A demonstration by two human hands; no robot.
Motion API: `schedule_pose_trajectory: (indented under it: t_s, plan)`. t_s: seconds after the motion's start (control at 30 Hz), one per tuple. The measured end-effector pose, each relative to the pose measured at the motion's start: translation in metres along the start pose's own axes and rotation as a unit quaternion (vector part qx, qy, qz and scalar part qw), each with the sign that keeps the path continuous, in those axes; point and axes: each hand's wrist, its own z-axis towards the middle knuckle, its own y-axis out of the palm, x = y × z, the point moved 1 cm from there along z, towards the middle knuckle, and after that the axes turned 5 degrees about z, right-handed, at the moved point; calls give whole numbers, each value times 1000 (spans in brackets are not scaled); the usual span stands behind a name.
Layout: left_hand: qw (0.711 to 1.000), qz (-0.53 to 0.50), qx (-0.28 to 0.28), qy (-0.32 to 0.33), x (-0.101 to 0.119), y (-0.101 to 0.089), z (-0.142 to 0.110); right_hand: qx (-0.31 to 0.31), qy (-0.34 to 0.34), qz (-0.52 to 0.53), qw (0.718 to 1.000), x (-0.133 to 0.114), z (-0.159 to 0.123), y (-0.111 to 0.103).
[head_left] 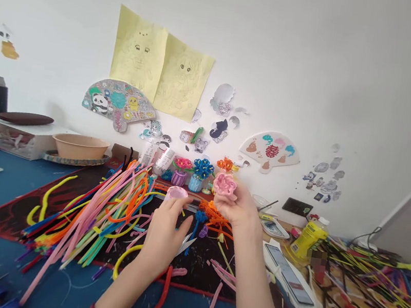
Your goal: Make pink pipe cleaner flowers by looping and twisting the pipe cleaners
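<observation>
My right hand grasps flower, right of cup; likely light, crushable, hold base. Left hand at cup, grip unclear.

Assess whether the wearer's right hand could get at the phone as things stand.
Probably yes: the phone lies face up and uncovered beside the right forearm. The right hand holds a pink flower, though, so it would likely have to set that down first.

Wall fan — red 囍 sign | yellow bottle — label print illegible
</observation>
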Motion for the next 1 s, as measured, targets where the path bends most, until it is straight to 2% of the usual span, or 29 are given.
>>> schedule_pose_trajectory:
  t_s: [0.07,0.13,0.3,0.37,0.5,0.57,0.67,0.73,0.8,0.87,0.9,0.93,1.0]
  plan:
    - [991,-123,42,16,4,-6,2,14,14,21,1000,6,1,1]
    - [977,-202,64,16,8,-12,3,33,33,50,998,17,2,4]
    - [926,-360,104,-45,12,-16,3,60,67,88,992,54,3,12]
    - [896,-420,117,-86,12,-13,3,74,71,104,989,68,3,14]
    - [815,-540,128,-169,10,-5,2,98,66,132,984,86,-3,16]
    - [791,-565,131,-193,8,-2,2,106,59,141,983,93,-9,14]
    - [781,-575,119,-214,4,-1,4,124,41,131,983,103,-25,5]
    - [780,-576,96,-224,1,-3,6,169,19,79,982,105,-40,-8]
    - [787,-572,59,-224,0,-7,8,270,-64,-24,960,101,-56,-24]
    - [798,-562,14,-218,1,-12,9,319,-187,-155,916,91,-69,-37]
    - [804,-555,-10,-213,2,-13,9,308,-231,-211,899,87,-74,-40]
    - [809,-548,-31,-209,3,-15,8,276,-242,-263,892,83,-77,-42]
    - [821,-530,-63,-205,5,-17,7,198,-192,-352,894,82,-80,-41]
